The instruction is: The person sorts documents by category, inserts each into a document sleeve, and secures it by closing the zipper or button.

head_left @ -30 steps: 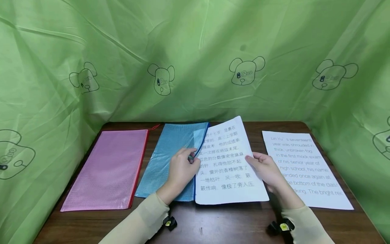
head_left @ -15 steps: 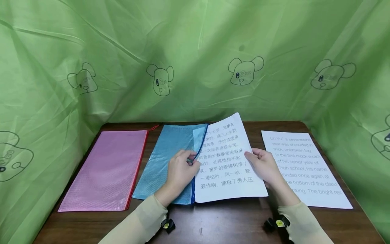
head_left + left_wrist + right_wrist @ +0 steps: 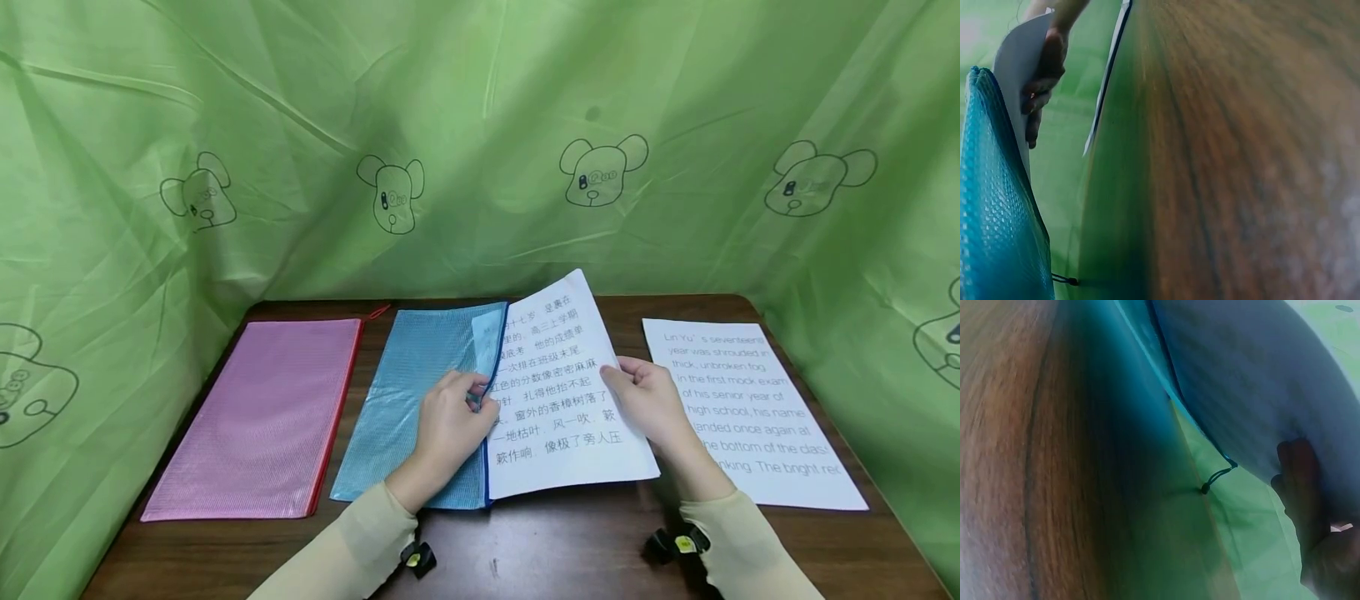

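Dark wood table point(image 3: 570, 542), green cloth point(image 3: 480, 125) behind; left grip point(image 3: 450, 425) pinches blue pouch point(image 3: 408, 392); right grip point(image 3: 648, 404) pinches sheet point(image 3: 558, 400)

Your right wrist camera looks along the dark wooden surface point(image 3: 1004, 456) at left. A white sheet of paper point(image 3: 1260, 381) curves overhead at upper right, your fingers point(image 3: 1300, 481) in shadow touching its underside. A blue pouch edge point(image 3: 1141, 356) runs beside it, with a small cord loop point(image 3: 1216, 476) hanging against green cloth point(image 3: 1241, 544).
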`<state>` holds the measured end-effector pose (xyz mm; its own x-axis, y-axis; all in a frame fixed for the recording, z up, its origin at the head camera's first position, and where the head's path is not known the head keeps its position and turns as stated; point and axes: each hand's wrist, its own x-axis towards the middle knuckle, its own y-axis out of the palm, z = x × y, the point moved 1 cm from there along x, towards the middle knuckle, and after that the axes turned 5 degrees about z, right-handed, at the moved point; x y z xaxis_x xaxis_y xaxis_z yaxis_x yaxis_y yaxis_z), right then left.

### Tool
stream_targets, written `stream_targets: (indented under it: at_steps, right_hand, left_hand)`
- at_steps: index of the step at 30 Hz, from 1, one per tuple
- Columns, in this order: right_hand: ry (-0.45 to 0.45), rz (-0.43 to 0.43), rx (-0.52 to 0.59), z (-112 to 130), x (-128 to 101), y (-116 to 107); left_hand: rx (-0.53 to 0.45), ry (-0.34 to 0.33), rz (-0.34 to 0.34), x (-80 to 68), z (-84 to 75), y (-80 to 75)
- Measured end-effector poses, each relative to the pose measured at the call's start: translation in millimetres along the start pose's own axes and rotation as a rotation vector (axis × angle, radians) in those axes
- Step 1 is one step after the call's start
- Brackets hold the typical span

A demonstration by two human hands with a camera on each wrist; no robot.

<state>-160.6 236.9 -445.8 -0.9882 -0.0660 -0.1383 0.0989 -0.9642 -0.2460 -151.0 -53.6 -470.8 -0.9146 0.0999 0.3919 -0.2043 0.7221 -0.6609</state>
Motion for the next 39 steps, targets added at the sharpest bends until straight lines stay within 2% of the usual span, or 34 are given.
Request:
stream_targets:
  at_steps: [9, 15, 27, 33, 39]
  right_hand:
    - [-0.012, 0.01, 0.039, -0.7, -1.4, 4.3]
    - [0.027, 0.034, 0.091, 1.8, -2.5, 3.0]
    - [0.073, 0.057, 0.181, 9.2, -4.1, 1.1]
    - [0.042, 0.037, 0.174, 10.6, -7.1, 2.2]
    - [-0.022, 0.016, 0.149, 12.7, -10.4, 13.7]
  left_hand:
    - [0.021, 0.035, -0.015, 0.8, -2.2, 0.1]
    - [0.021, 0.029, -0.01, 1.9, -2.4, 0.2]
    - [0.038, 0.075, -0.011, 0.9, -1.9, 1.9]
    - [0.033, 0.063, 0.0, 0.0, -1.9, 3.4]
    - [0.022, 0.035, 0.007, 0.7, -3.9, 4.2]
